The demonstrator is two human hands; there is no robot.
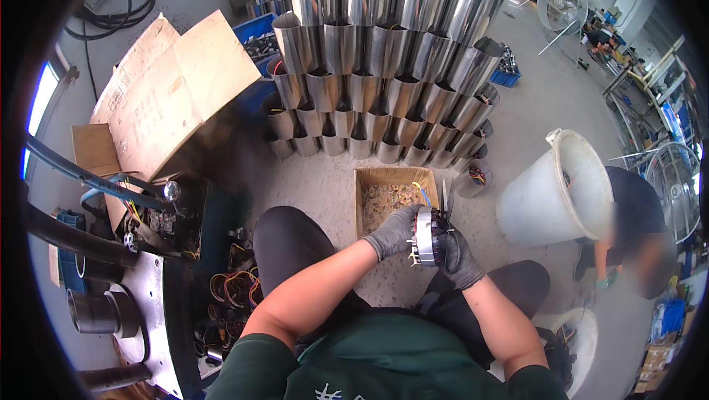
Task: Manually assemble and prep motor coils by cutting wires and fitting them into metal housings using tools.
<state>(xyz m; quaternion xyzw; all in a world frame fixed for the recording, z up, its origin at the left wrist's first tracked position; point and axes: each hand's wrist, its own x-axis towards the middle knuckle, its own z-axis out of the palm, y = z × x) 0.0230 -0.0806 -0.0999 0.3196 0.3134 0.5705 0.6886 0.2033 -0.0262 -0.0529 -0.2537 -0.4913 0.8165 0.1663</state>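
Note:
Above my lap I hold a motor stator (425,237), a silvery metal ring with dark windings and short pale wire ends, between both hands. My left hand (393,233), in a grey glove, is closed on its left side. My right hand (459,258), in a darker glove, grips its right side. Thin dark blades, like those of scissors (447,197), point up beside the right fingers; how they are held is hidden. Blue and yellow wires (423,193) rise above the stator. Just beyond it, a cardboard box (367,212) on the floor contains small scraps.
Stacked shiny metal cylinders (362,93) form a wall ahead. A white bucket (521,200) tilts at my right, near a co-worker (635,215) bending down. At my left stand a press-like machine (151,319), coloured wire bundles (233,289) and a large open carton (170,97).

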